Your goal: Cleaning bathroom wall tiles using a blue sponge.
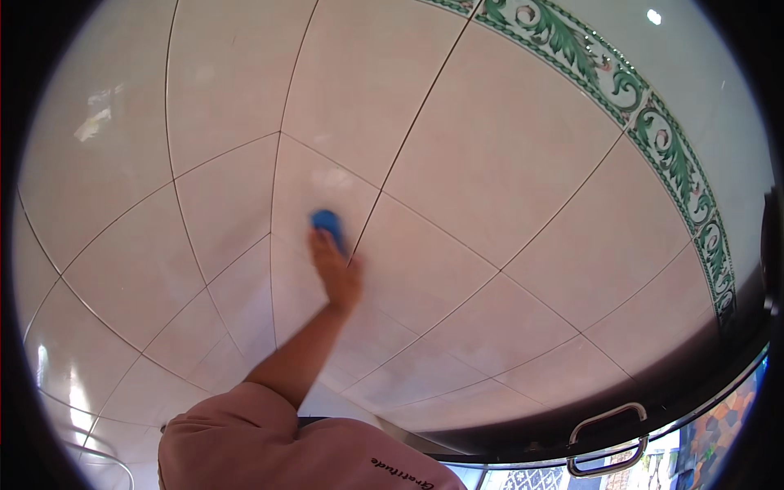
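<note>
My left hand [336,275] is stretched out from a pink short sleeve [226,422] towards a wall of glossy pale pink tiles [453,245]. In its fingers is a small blue sponge or pad [327,225], held flat against the tile near a dark grout line. Both hand and pad are blurred, so the exact kind of pad is unclear. The tiles meet in a corner a little to the left of the hand. My right hand is out of view.
Green leaf-patterned border tiles [667,144] curve along the upper right. At the lower right, a dark door or panel edge [527,438] carries a chrome handle [640,444]. A curved chrome bar [116,462] shows at the lower left. My shirt [349,453] bears writing.
</note>
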### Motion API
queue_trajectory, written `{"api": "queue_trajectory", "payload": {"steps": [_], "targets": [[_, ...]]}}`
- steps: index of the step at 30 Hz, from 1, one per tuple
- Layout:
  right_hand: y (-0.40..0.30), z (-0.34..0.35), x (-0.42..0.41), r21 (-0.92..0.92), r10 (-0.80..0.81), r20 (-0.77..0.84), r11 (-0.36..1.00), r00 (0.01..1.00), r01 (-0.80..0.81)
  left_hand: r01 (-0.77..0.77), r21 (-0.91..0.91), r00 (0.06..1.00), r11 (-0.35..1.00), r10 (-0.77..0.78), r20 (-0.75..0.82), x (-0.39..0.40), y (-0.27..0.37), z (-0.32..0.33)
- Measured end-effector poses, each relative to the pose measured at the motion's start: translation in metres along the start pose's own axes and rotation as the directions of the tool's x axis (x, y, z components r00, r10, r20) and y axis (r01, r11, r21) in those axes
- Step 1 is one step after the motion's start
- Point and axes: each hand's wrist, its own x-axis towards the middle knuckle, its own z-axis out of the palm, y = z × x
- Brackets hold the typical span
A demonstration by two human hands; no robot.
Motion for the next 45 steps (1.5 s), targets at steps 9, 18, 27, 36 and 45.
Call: {"api": "queue_trajectory", "payload": {"steps": [9,18,27,36,45], "targets": [[0.006,-0.016,-0.006,-0.051,-0.010,0.046,0.999,0.999,0.012,-0.258,-0.183,0.954,0.949,0.280,0.106,-0.088,0.014,0.028],[0.018,-0.043,-0.018,-0.084,0.026,0.034,0.996,0.999,-0.023,0.163,-0.015,0.975,0.986,-0.164,-0.152,-0.034,-0.050,0.020],[0.044,-0.095,-0.038,-0.136,0.011,-0.001,0.991,1.000,-0.011,0.034,-0.329,0.965,0.944,0.054,0.256,-0.206,0.057,0.040],[0.163,-0.134,-0.071,-0.011,0.122,0.042,0.993,0.992,-0.122,0.232,-0.078,0.965,0.970,-0.239,-0.105,-0.126,0.003,0.045],[0.153,-0.158,-0.069,0.084,0.140,-0.067,0.987,0.988,-0.134,-0.110,-0.342,0.903,0.933,0.237,0.358,-0.342,0.161,0.071]]}}
